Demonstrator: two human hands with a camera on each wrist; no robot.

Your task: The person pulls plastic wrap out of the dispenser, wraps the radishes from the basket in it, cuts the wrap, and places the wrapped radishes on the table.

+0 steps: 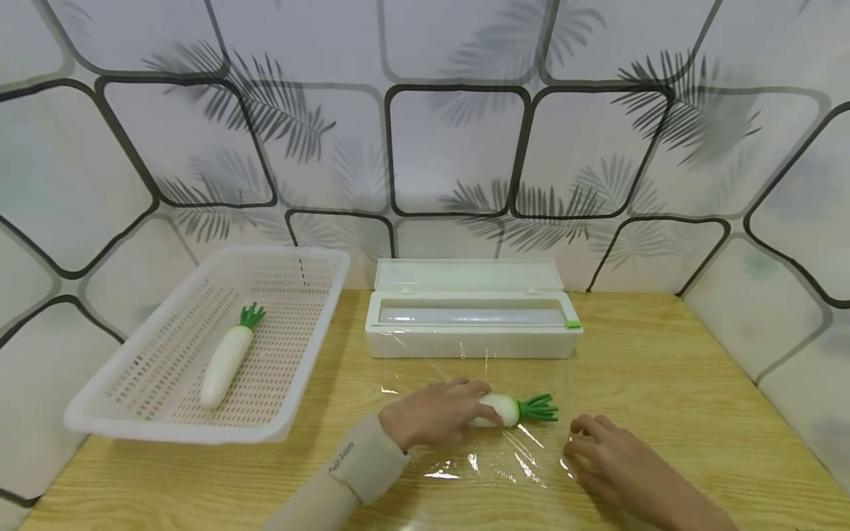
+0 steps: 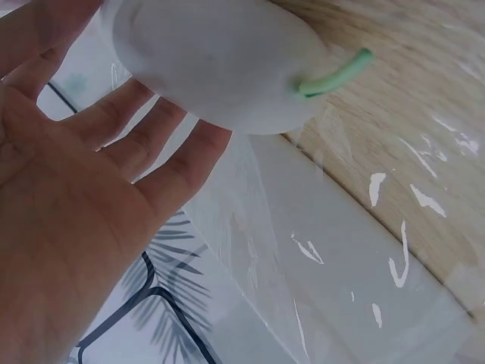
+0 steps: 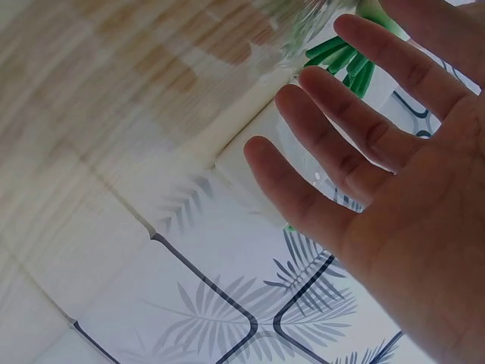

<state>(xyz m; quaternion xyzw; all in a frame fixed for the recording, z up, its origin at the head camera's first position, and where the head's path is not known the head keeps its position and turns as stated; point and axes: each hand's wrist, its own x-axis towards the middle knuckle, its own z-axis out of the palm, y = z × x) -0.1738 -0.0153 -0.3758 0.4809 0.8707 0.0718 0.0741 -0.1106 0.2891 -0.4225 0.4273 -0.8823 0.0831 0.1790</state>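
Observation:
A toy white radish (image 1: 503, 407) with green leaves lies sideways on a sheet of clear plastic wrap (image 1: 474, 463). Over its body my left hand (image 1: 438, 414) grips it, thumb on the near side and fingers on the far side. In the left wrist view the radish (image 2: 220, 64) is between thumb and fingers, its thin root tip showing. My right hand (image 1: 614, 461) hovers just right of the leaves, beside the edge of the wrap, fingers loosely bent and holding nothing. The right wrist view shows those fingers (image 3: 303, 182) spread, with the green leaves (image 3: 345, 64) beyond them.
Behind the hands stands a white wrap dispenser (image 1: 474, 344), lid raised, roll inside, green cutter tab at its right end. At left a white perforated basket (image 1: 292, 398) holds a second toy radish (image 1: 227, 365). A patterned wall covering (image 1: 458, 155) closes off the back of the wooden table (image 1: 671, 369).

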